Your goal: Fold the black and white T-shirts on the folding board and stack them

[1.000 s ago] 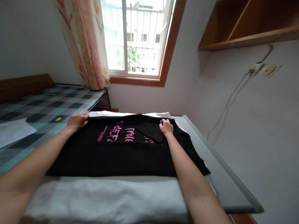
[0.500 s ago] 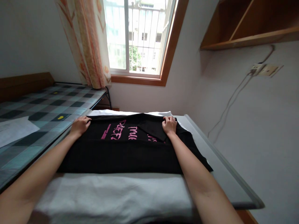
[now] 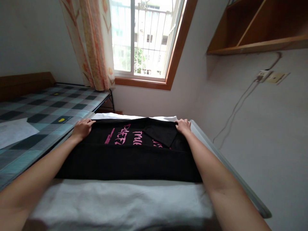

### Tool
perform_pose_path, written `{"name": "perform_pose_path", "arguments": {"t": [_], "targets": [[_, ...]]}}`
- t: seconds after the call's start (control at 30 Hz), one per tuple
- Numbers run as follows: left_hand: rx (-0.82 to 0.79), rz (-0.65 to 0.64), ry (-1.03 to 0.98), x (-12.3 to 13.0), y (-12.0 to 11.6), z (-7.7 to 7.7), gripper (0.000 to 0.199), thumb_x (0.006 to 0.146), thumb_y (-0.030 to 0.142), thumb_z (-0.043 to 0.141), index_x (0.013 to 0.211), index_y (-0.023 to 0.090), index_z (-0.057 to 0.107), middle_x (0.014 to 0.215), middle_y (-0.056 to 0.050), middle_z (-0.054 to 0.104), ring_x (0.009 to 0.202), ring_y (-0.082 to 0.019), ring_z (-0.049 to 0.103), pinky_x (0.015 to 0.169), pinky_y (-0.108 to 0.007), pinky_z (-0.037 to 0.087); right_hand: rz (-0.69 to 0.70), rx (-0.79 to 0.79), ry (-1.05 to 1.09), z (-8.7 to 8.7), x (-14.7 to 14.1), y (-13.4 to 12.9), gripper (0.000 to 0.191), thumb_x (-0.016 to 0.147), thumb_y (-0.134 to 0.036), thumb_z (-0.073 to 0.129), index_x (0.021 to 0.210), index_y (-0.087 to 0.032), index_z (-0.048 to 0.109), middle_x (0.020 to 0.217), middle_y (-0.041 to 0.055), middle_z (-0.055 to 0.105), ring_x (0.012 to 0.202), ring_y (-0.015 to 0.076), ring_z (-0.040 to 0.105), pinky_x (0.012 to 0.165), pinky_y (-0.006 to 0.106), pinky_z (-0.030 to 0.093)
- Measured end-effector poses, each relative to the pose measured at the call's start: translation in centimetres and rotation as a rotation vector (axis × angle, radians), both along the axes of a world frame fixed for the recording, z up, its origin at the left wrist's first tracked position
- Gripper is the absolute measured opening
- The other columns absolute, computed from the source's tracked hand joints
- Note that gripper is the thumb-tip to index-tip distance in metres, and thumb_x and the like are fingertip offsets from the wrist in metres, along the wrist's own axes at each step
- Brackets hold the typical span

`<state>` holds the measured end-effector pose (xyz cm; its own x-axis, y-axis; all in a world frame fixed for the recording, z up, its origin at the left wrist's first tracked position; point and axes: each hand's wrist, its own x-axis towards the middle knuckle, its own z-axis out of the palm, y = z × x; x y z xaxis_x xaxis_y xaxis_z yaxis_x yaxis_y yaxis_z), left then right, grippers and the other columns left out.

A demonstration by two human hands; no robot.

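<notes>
A black T-shirt [image 3: 130, 163] with pink lettering lies sideways across the board in front of me, its near side folded over and one sleeve lying flat over part of the print. My left hand [image 3: 83, 128] is closed on the shirt's far left corner. At the far right corner, my right hand [image 3: 184, 126] has its fingers curled over the black cloth's edge. Beneath the shirt, white cloth [image 3: 108, 116] shows along the far side. A pale, wrinkled cloth [image 3: 125, 202] covers the board's near part.
The board's raised grey edge [image 3: 235, 166] runs along the right wall. To the left is a bed with a checked mattress [image 3: 45, 109], a sheet of paper [image 3: 18, 131] lying on it. A socket with a cord [image 3: 263, 76] and a wooden shelf [image 3: 255, 45] are on the right.
My right hand has moved right along the shirt's far edge to its corner. My left hand stays at the left corner. The shirt's right end no longer spreads out past my right arm.
</notes>
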<state>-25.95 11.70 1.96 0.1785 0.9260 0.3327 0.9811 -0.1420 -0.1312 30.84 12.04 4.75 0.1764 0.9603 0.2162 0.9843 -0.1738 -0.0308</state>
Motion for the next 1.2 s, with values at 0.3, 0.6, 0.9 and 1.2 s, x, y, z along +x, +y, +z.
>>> {"name": "perform_pose_path", "arguments": {"t": [0.3, 0.6, 0.9, 1.2], "targets": [[0.029, -0.102, 0.017, -4.0, -3.4, 2.4, 0.044, 0.087, 0.025, 0.034, 0.118, 0.020, 0.065, 0.114, -0.011, 0.064, 0.105, -0.027, 0.055, 0.092, -0.040, 0.043, 0.253, 0.317, -0.129, 2.3, 2.4, -6.0, 0.034, 0.095, -0.027, 0.039, 0.115, -0.021, 0.067, 0.109, 0.0124, 0.062, 0.104, 0.0283, 0.047, 0.090, 0.042, 0.032], [-0.164, -0.199, -0.007, -6.8, -6.3, 0.5, 0.042, 0.081, 0.027, 0.037, 0.107, 0.028, 0.070, 0.109, -0.006, 0.069, 0.095, -0.024, 0.062, 0.088, -0.035, 0.047, 0.475, 0.119, -0.331, -1.0, 5.1, -11.6, 0.031, 0.090, -0.027, 0.051, 0.118, -0.022, 0.064, 0.119, 0.0139, 0.060, 0.107, 0.0294, 0.049, 0.093, 0.041, 0.032], [-0.010, -0.125, 0.095, -6.2, -7.2, 2.7, 0.043, 0.080, 0.020, 0.039, 0.109, 0.025, 0.070, 0.109, -0.009, 0.068, 0.096, -0.029, 0.062, 0.083, -0.041, 0.047, 0.495, 0.172, -0.378, 1.6, 4.9, -12.0, 0.027, 0.090, -0.019, 0.046, 0.105, -0.019, 0.069, 0.108, 0.0120, 0.067, 0.101, 0.0273, 0.054, 0.092, 0.040, 0.031], [-0.111, -0.170, 0.160, -6.7, -8.7, 2.3, 0.044, 0.083, 0.016, 0.036, 0.108, 0.026, 0.071, 0.112, -0.009, 0.068, 0.095, -0.028, 0.063, 0.087, -0.040, 0.046, 0.482, 0.130, -0.354, 0.6, 5.2, -12.6, 0.027, 0.089, -0.019, 0.050, 0.106, -0.020, 0.071, 0.112, 0.0112, 0.067, 0.097, 0.0255, 0.059, 0.085, 0.038, 0.036]]}}
